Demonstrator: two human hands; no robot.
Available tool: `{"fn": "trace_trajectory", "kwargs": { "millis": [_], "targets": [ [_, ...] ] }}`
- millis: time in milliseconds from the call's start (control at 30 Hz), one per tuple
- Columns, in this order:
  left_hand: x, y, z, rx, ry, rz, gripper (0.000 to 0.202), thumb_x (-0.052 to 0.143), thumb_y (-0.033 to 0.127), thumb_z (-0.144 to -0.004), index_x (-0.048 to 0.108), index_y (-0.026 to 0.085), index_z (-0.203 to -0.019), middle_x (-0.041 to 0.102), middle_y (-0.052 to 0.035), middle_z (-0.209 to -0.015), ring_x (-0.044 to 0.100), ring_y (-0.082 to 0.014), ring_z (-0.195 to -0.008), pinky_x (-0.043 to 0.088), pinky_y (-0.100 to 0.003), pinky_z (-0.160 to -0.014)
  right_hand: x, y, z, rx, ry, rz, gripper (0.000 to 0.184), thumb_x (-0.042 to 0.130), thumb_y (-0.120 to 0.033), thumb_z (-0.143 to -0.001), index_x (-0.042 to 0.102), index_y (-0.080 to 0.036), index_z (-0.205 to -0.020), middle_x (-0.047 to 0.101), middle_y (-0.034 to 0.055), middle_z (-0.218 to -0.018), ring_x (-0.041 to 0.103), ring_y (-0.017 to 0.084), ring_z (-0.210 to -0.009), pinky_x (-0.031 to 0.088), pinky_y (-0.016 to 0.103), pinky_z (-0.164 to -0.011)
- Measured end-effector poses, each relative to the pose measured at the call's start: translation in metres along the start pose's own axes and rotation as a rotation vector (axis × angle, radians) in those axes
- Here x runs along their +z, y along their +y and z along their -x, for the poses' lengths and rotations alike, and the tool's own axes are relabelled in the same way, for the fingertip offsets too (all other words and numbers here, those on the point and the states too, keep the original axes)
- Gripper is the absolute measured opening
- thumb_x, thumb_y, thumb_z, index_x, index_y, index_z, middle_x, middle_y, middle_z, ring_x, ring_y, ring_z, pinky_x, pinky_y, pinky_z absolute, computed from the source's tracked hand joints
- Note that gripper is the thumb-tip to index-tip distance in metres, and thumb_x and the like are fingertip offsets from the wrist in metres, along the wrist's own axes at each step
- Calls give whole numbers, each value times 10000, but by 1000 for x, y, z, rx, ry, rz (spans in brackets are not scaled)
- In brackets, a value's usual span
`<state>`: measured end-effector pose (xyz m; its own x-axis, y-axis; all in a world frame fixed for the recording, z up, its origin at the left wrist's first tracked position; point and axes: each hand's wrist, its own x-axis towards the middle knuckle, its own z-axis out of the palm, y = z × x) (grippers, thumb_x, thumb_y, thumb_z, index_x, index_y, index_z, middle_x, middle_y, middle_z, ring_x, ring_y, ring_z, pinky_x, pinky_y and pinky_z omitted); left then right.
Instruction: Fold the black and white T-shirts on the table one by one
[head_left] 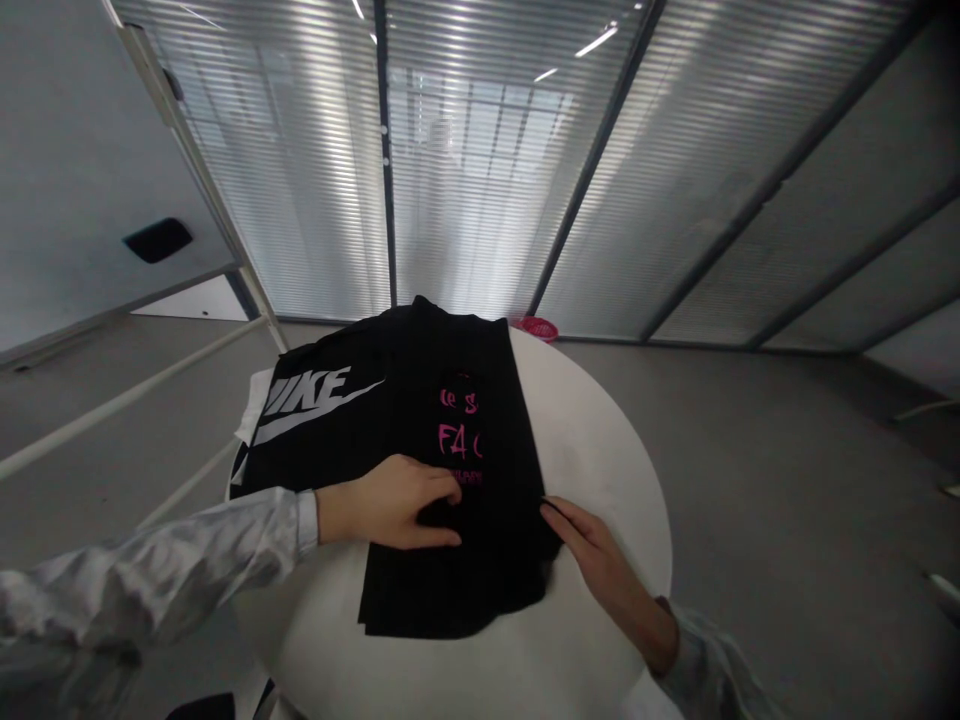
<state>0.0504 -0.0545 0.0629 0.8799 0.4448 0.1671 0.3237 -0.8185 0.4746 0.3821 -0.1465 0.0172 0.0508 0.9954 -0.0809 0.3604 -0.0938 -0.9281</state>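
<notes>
Black cloth garment with pink lettering: lies folded flat on the round white surface, in its middle, its near edge uneven; the letters "FA" are legible, and other characters are cut off at a fold.
Black cloth garment with grey "NIKE" lettering and swoosh: lies just beside it, on the person's left; whether the two are separate pieces, I cannot tell from where I stand.
Round white surface: carries the black cloth, its bare rim curving round on the right.
White cloth: shows from beneath the "NIKE" print at the left edge.
Left hand: loosely open over the pink-lettered garment, fingers bent, thumb apart from them, the fingertips near the lowest pink line.
Right hand: closed at the fingertips, pinching the right edge of the pink-lettered garment.
Sleeves: shiny and grey on both arms.
Pink mesh object: visible just beyond the far rim.
Background: glass partition with pale horizontal blinds, rising from a grey floor.
</notes>
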Motion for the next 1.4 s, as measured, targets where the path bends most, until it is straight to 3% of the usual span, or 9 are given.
{"fn": "trace_trajectory", "kwargs": {
  "millis": [133, 333, 433, 567, 667, 833, 1067, 1267, 1400],
  "targets": [
    [20, 1, -32, -22, 100, -5, 636, 774, 802, -878, 725, 229, -1149, 791, -44, -1022, 759, -238, -883, 543, -356, -837, 12, -3, -8, -8, 32, -14, 609, 721, -795, -896, 879, -230, -1061, 849, 89, -1102, 755, 335, -1080, 621, 476, -1026],
    [39, -8, -46, 217, 66, 27, 134, 696, 361, -1064, 731, 234, -1089, 801, -57, -1077, 753, -231, -1027, 529, -370, -967, 12, 6, 9, -224, 20, 112, 407, 656, -576, -1054, 856, -242, -1171, 843, 99, -1156, 784, 295, -1056, 648, 439, -985],
    [40, -9, -40, 436, -7, 30, 96, 674, 275, -1057, 728, 249, -1133, 807, -85, -1156, 742, -246, -1121, 519, -409, -1049, 1, 2, 24, -558, -210, 316, 305, 672, -407, -1063, 818, -266, -1290, 816, 117, -1294, 758, 294, -1210, 605, 467, -1100],
    [41, -4, -25, 563, -100, 40, 111, 721, 275, -1025, 727, 268, -1136, 802, -94, -1242, 747, -251, -1156, 550, -402, -1016, -15, -8, 33, -792, -627, 564, 815, 837, -566, -916, 595, -236, -1621, 640, 158, -1602, 595, 365, -1491, 442, 559, -1287],
    [36, -6, -7, 525, -72, 85, 199, 706, 339, -1051, 705, 244, -1226, 778, -125, -1325, 729, -274, -1228, 545, -415, -1071, -24, -6, 33, -758, -724, 638, 959, 834, -570, -922, 439, -240, -1731, 516, 157, -1712, 501, 365, -1580, 359, 557, -1344],
    [28, -23, 38, 344, 125, 18, 423, 766, 439, -993, 657, 209, -1332, 751, -183, -1304, 723, -321, -1153, 557, -464, -1016, -35, 11, 26, -771, -626, 749, 650, 648, -238, -1056, 507, -303, -1687, 491, 78, -1741, 468, 283, -1610, 364, 510, -1354],
    [31, -29, 77, 395, -15, 70, 774, 867, 671, -795, 657, 206, -1378, 748, -218, -1305, 712, -392, -1201, 560, -524, -1041, -25, 10, 16, -823, -633, 777, 689, 706, -304, -1044, 490, -321, -1699, 479, 63, -1750, 427, 303, -1634, 327, 533, -1372],
    [22, -21, 80, 383, -65, 15, 385, 587, 278, -1053, 629, 206, -1429, 742, -208, -1384, 703, -336, -1306, 567, -460, -1108, -25, 4, 13, -801, -650, 755, 654, 630, -114, -994, 609, -319, -1614, 589, 44, -1668, 486, 273, -1598, 400, 492, -1339],
    [14, -15, 79, 154, -30, 158, 290, 569, 285, -1067, 640, 223, -1341, 791, -129, -1199, 769, -255, -1050, 601, -347, -905, -24, 7, 17, -688, -583, 604, 525, 572, -118, -1013, 714, -281, -1491, 707, 63, -1537, 579, 273, -1522, 484, 490, -1284]
  ]
}}
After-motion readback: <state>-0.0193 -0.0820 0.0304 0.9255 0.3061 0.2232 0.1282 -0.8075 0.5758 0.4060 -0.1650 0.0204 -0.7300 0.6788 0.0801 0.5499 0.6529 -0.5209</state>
